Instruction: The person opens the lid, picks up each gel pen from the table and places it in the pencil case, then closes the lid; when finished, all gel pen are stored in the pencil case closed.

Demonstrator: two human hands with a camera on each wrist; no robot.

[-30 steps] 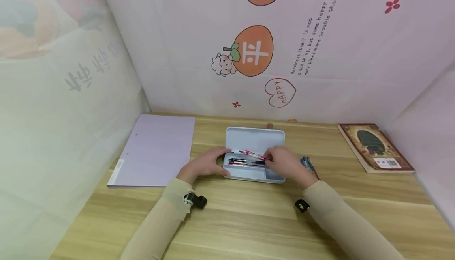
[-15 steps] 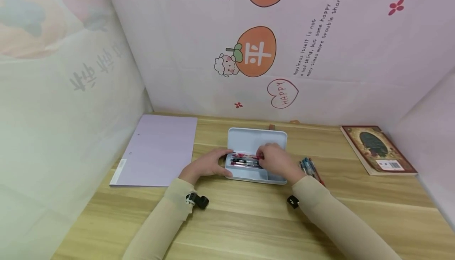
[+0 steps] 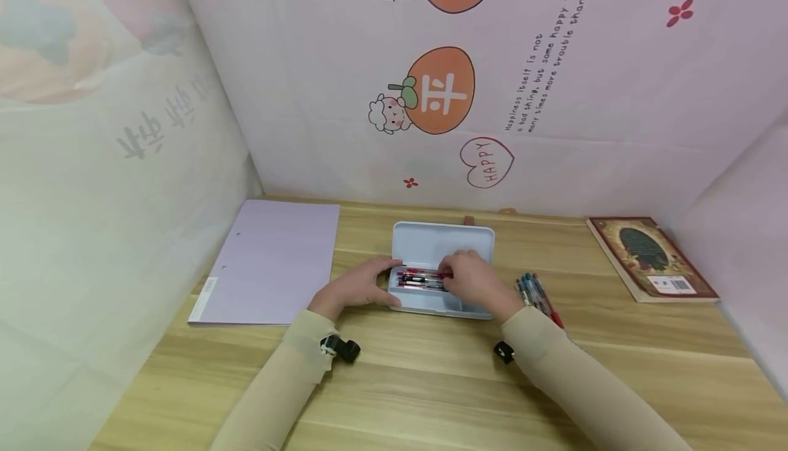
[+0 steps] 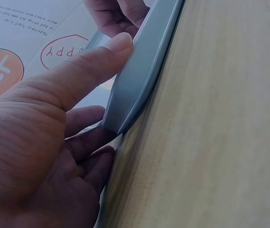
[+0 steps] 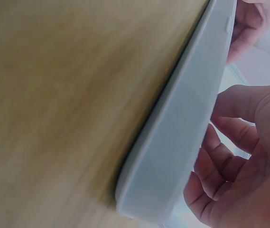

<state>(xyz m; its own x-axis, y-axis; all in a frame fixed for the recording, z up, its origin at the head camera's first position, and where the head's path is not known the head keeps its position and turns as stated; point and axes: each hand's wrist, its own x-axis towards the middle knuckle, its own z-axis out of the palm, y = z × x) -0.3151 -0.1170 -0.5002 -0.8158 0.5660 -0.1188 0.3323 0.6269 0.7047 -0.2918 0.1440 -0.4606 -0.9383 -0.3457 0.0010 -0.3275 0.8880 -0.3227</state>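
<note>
A pale blue pencil case (image 3: 440,241) lies with its lid up at the middle of the table. My left hand (image 3: 356,285) holds its left end, the thumb on the front wall and the fingers behind, as the left wrist view also shows. Several pens (image 3: 421,280) lie side by side in the back compartment. Over their right ends is my right hand (image 3: 474,278), its fingers curled and pinching the red end of a pen. In the right wrist view the case's front wall (image 5: 182,114) hides the fingertips' contact.
Several loose pens (image 3: 537,295) lie right of the case, partly beside the right sleeve. A lilac folder (image 3: 277,259) is at the left. A book (image 3: 649,256) lies at the right, near the wall. A small brown object (image 3: 469,220) shows behind the lid.
The right hand has moved left and lowered the pink-and-red pen from a slant above the case into the back compartment beside the others. The left hand has stayed on the case.
</note>
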